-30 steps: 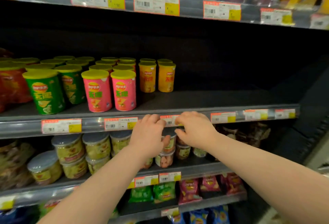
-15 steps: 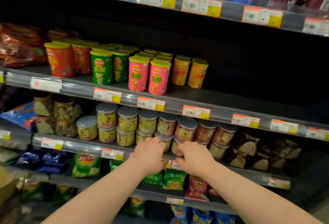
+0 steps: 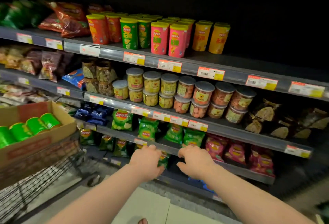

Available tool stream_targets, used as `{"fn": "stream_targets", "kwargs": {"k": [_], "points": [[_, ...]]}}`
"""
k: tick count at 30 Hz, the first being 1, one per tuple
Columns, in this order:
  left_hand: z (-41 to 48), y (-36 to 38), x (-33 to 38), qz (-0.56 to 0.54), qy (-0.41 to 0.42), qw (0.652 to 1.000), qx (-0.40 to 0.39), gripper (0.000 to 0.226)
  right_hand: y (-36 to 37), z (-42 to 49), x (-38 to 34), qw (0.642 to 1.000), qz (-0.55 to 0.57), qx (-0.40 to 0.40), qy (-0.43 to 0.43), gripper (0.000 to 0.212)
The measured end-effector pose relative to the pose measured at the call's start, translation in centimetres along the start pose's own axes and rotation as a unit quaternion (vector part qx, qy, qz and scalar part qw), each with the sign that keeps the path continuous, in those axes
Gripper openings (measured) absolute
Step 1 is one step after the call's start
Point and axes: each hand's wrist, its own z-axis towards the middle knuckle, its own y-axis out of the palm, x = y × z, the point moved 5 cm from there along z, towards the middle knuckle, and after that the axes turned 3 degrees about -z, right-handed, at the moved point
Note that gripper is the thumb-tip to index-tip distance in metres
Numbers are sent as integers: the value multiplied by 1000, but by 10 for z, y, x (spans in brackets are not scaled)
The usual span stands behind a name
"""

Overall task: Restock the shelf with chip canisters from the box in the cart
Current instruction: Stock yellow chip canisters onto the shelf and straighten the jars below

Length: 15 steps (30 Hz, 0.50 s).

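The left hand [image 3: 146, 161] and the right hand [image 3: 195, 161] were held out low before the shelves, fingers loosely curled, nothing gripped in either. Green chip canisters [image 3: 33, 125] were seen lying side by side in the cardboard box [image 3: 35, 145] in the cart [image 3: 44, 175], at left. Upright canisters [image 3: 160, 38] were ranged on the upper shelf [image 3: 231, 70].

Right end: the top shelf [image 3: 252, 64] lies bare beside the orange canisters [image 3: 219, 39], open from the front.
Middle: canister rows stand packed, the pink canisters [image 3: 176, 41] foremost.
Cart side: the box [image 3: 35, 146] in the cart [image 3: 44, 175] is open-topped; the green canisters [image 3: 35, 125] lie side by side, reachable from above.
Below: stacked jars [image 3: 185, 88] fill their shelf front.
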Motion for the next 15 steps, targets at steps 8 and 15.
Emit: {"fn": "stream_targets", "kwargs": {"k": [8,15], "points": [[-65,45,-55,-27,-95,995,-28,48,28,-11,-68,996,-17,-34,-85,38],[-104,60,-115,-45,-143,988,-36,52,36,12,-133,990,-34,-41,-134,36]]}}
